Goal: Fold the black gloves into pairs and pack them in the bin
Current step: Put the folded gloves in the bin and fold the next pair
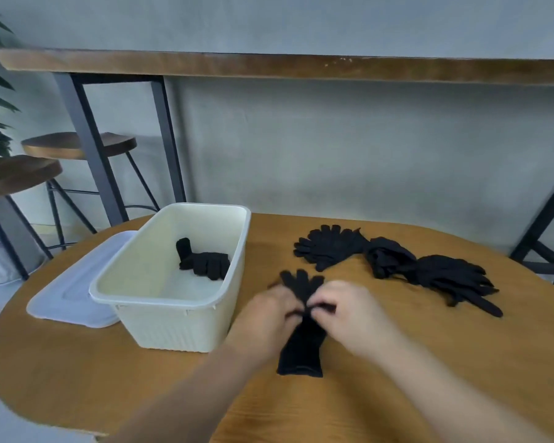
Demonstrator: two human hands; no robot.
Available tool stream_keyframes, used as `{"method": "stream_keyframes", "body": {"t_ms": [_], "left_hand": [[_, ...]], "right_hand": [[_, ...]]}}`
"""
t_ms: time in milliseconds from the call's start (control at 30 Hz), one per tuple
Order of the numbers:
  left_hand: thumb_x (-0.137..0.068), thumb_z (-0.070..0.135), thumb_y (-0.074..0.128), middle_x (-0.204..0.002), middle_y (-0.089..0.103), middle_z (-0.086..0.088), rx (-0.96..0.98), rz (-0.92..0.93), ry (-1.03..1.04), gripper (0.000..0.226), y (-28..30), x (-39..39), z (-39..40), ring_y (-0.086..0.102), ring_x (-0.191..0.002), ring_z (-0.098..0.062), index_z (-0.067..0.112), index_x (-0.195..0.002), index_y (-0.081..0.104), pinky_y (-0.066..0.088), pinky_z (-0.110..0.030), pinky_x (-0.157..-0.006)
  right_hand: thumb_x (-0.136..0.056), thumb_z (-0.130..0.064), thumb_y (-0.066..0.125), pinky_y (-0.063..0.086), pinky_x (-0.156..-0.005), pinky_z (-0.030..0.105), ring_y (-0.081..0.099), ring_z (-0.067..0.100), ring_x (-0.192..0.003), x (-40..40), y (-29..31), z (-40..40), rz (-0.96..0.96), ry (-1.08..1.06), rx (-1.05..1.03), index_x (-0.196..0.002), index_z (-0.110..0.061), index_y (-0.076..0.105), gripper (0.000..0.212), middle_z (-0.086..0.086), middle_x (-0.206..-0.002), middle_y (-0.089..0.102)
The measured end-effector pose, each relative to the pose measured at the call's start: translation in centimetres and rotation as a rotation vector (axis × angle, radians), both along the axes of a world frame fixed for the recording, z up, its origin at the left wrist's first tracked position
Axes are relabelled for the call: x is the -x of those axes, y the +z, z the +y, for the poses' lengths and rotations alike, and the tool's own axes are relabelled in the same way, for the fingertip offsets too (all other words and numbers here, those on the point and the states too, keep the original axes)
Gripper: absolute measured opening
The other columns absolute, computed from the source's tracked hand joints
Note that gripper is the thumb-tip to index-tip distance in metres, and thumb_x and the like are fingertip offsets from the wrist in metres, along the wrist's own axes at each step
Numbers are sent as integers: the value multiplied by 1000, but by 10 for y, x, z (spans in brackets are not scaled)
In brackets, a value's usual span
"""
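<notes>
A black glove pair (301,350) lies flat on the wooden table (77,372), fingers pointing away from me and cuff toward me. My left hand (266,318) and my right hand (349,311) both pinch it at its middle, fingertips nearly touching. To the left stands a cream plastic bin (173,321) with one folded black glove bundle (203,260) inside. A loose heap of black gloves (394,263) is spread across the table at the back right.
A translucent white lid (68,298) lies flat left of the bin, partly under it. Beyond the table are two wooden stools (16,174), a high wooden counter (269,67) on dark metal legs, and plant leaves at the far left.
</notes>
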State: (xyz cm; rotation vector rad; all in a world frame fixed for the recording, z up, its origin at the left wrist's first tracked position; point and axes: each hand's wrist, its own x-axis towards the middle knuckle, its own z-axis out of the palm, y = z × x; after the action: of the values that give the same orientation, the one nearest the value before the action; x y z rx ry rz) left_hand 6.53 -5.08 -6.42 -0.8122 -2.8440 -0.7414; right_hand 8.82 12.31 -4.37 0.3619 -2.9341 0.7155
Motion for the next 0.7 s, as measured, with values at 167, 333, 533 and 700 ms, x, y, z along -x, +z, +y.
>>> {"method": "stream_keyframes", "body": {"t_ms": [167, 333, 533, 700], "left_hand": [[-92, 33, 58, -116, 47, 20, -12, -144, 29, 30, -53, -22, -12, 52, -95, -1, 28, -121, 61, 44, -16, -84], [-85, 38, 69, -116, 41, 25, -120, -259, 49, 43, -56, -22, -18, 49, -96, 4, 33, -126, 56, 40, -8, -80], [-81, 35, 74, -116, 42, 26, -171, -292, 34, 51, -62, -23, -25, 48, -99, 7, 33, -128, 55, 43, -9, -89], [-81, 33, 74, -116, 42, 25, -214, -273, 40, 52, -63, -25, -25, 48, -97, 10, 35, -129, 52, 40, -4, -86]], "right_hand": [[-94, -35, 56, 49, -85, 24, 53, 5, -104, -14, -62, -11, -113, 13, -68, -121, -35, 64, 27, -22, -115, 48], [-95, -39, 52, 37, -94, 21, 40, 7, -108, -11, -60, -12, 34, 70, -178, -127, -37, 61, 33, -21, -110, 50], [-97, -37, 51, 39, -93, 19, 44, 1, -107, -13, -66, -14, 71, 57, -103, -121, -36, 66, 29, -21, -112, 61], [-96, -34, 56, 41, -91, 14, 49, -5, -104, -16, -71, -15, 64, 14, 43, -113, -37, 71, 22, -26, -106, 64]]}}
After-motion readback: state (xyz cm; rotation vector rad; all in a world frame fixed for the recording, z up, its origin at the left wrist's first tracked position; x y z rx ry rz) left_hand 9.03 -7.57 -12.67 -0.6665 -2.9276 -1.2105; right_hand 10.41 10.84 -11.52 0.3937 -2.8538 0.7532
